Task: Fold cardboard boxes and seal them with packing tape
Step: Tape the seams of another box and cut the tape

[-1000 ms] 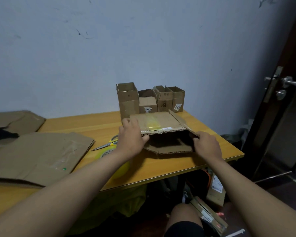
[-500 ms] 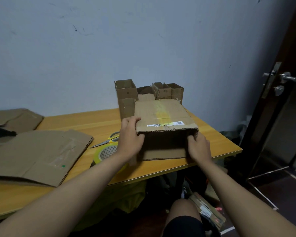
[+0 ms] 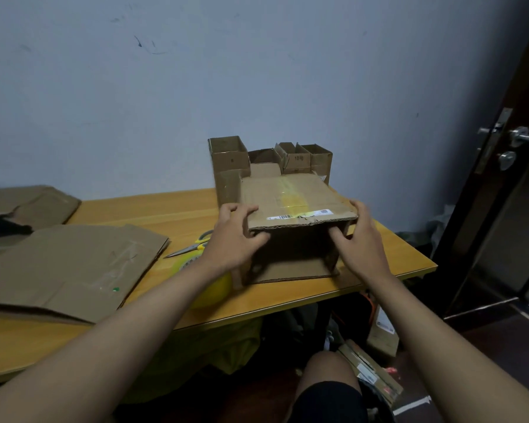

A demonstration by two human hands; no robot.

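I have the cardboard box [image 3: 297, 203] between my two hands, lying on its side on the wooden table [image 3: 153, 209], near the front right edge. Its open mouth faces me, so its long axis runs from me toward the wall; the top panel, with yellowish tape and a white label near its front edge, slopes slightly up and away. My left hand [image 3: 237, 236] grasps the left front corner, thumb on the top panel and fingers curled at the opening's left edge. My right hand [image 3: 359, 239] grasps the right front corner, fingers reaching inside the opening, palm against the outer right wall. The bottom flap lies flat on the table toward me, below my hands.

Just left of my left wrist lies a roll of yellow packing tape [image 3: 208, 285], partly hidden under my forearm, and beyond it a pair of yellow-handled scissors [image 3: 193, 246]. Further left lie flattened cardboard sheets [image 3: 64, 270]. Behind the box I hold, against the wall, stand several small open boxes [image 3: 269, 160]. The wall [image 3: 257, 71] is pale blue-grey and scuffed. To my right stands a dark door [image 3: 513, 184] with a metal handle. Under the table edge, near my knee, lies more cardboard.
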